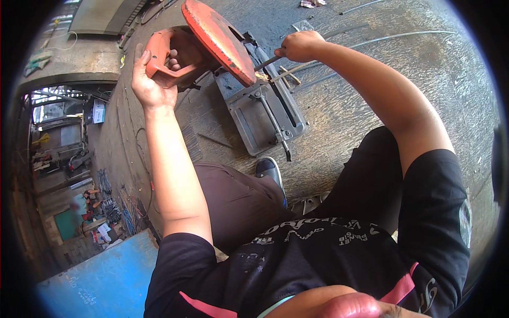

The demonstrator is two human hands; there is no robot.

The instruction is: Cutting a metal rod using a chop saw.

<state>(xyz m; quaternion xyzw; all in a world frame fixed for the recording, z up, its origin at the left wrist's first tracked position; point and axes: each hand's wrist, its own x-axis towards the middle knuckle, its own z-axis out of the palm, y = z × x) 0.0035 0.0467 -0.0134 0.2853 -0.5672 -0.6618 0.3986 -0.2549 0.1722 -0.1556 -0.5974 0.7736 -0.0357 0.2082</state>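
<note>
My left hand point(154, 89) is wrapped around the orange saw handle point(157, 46), while my right hand point(303, 46), nearer the dark rod point(267, 63), is closed round it, its long axis slanting left and toward me to the saw guard's point(218, 40) lower edge.

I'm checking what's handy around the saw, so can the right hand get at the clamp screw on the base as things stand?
Probably not yet: the right hand is gripping a metal bar. If freed, likely yes, since the clamp screw lies uncovered on the grey base.
</note>
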